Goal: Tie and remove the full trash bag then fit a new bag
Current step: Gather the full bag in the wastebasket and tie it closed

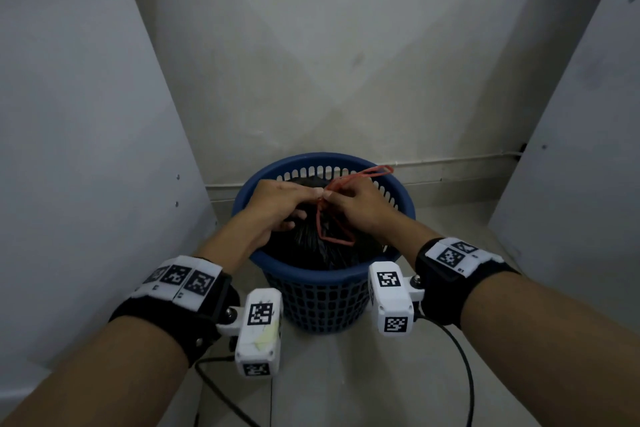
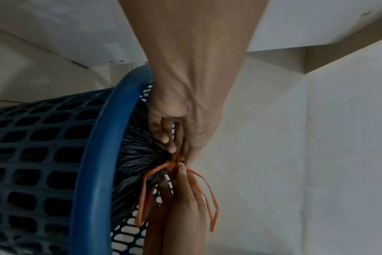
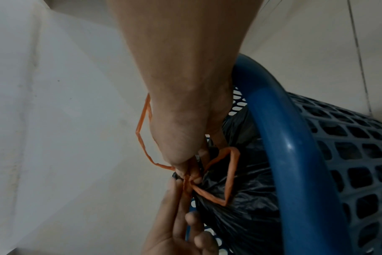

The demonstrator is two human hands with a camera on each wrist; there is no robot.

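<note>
Left hand: pinches gathered neck of black trash bag | right hand: pinches orange drawstring at the knot, fingertips of both touching | bag: directly below hands, inside blue basket | loops: one beyond right hand, one beneath.

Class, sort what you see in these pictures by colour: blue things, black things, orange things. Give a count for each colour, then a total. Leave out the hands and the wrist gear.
Blue: 1, the basket
Black: 1, the trash bag inside the basket
Orange: 1, the drawstring, gathered at the bag's neck
Total: 3
</note>
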